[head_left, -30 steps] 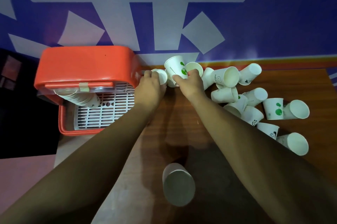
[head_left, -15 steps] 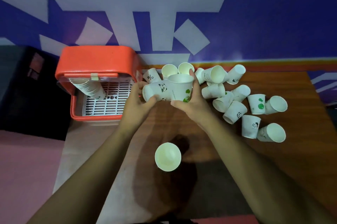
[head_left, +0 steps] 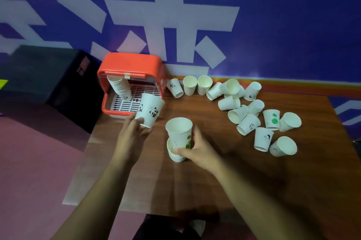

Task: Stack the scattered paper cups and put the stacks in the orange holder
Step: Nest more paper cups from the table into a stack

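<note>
Here, the left hand (head_left: 134,134) curls its fingers round the narrow base of a white paper cup printed with black pandas (head_left: 150,108), holding it tilted, mouth up and away, just in front of the holder; the fingertips are hidden behind the cup's foot. The right hand (head_left: 199,150) grips a white paper cup with green dots (head_left: 178,132) near its lower half, thumb in front. That cup stands upright with its base sunk into a short nest of plain white cups (head_left: 174,154) on the brown wooden table (head_left: 214,190). How many cups are in that nest cannot be told, since the hand and blur cover its side. Beyond the left hand sits the orange plastic cup holder (head_left: 132,63) at the table's far left corner against the wall, and a leaning stack of white cups (head_left: 118,87) occupies its left side above a white slotted tray (head_left: 127,102); the stack's top is cut off by the holder's lid. Near the wall, 3 loose white cups (head_left: 189,87) stand or lean beside the holder. Further right lies a scattered heap of white paper cups (head_left: 248,124), mostly on their sides and overlapping, so an exact count is hard; their small prints are barely legible. Behind rises a blue wall with large white shapes (head_left: 293,24), and a dark box (head_left: 39,71) sits left of the holder.
</note>
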A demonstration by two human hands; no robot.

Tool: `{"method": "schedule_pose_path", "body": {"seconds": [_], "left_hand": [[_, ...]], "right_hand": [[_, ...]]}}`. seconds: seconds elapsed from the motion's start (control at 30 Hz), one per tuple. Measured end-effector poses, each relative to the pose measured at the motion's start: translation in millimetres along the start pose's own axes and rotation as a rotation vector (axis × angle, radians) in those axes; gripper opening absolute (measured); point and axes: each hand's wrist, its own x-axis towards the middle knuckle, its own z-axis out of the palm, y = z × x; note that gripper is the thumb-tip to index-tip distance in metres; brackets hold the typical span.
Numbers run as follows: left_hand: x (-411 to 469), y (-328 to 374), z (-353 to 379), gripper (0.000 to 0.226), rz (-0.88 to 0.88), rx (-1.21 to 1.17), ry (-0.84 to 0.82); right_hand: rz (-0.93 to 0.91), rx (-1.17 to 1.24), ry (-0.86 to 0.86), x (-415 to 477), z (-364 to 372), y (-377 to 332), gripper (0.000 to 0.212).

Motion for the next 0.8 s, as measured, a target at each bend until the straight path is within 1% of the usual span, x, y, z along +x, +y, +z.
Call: {"method": "schedule_pose_path", "body": {"seconds": [0.1, 0.17, 0.23, 0.27, 0.33, 0.4, 0.47, 0.57, 0.7, 0.8], "left_hand": [[-13, -3, 0, 0.056, 0.023, 0.085, -0.013], [-20, -7, 2, 0.066, 0.043, 0.147, -0.029], [-27, -12, 7, 0.067, 0.065, 0.173, -0.047], [-30, -15, 9, 0.068, 0.071, 0.189, -0.059], [-36, -20, 14, 0.072, 0.062, 0.233, -0.090], [-39, -24, 19, 0.066, 0.047, 0.283, -0.129], [-40, -26, 23, 0.056, 0.058, 0.315, -0.168], [-41, -25, 25, 0.048, 0.114, 0.370, -0.219], [-46, -28, 20, 0.042, 0.118, 0.317, -0.215], [-49, -32, 17, 0.044, 0.087, 0.310, -0.229]], "right_hand": [[-0.021, -0.122, -0.005, -4, 7, 9, 0.094], [-0.035, -0.185, 0.008, -6, 6, 15, 0.106], [-0.052, -0.183, 0.006, -7, 2, 20, 0.116], [-0.068, -0.154, 0.003, -9, -1, 20, 0.116], [-0.105, -0.059, -0.004, -9, -5, 21, 0.110], [-0.143, 0.010, -0.030, -8, -6, 16, 0.101], [-0.174, 0.000, -0.037, -6, -4, 11, 0.090], [-0.213, -0.041, -0.017, -1, -1, 10, 0.066], [-0.201, -0.044, 0.058, 0, 0, 19, 0.063], [-0.192, -0.021, 0.072, 1, -1, 26, 0.060]]}}
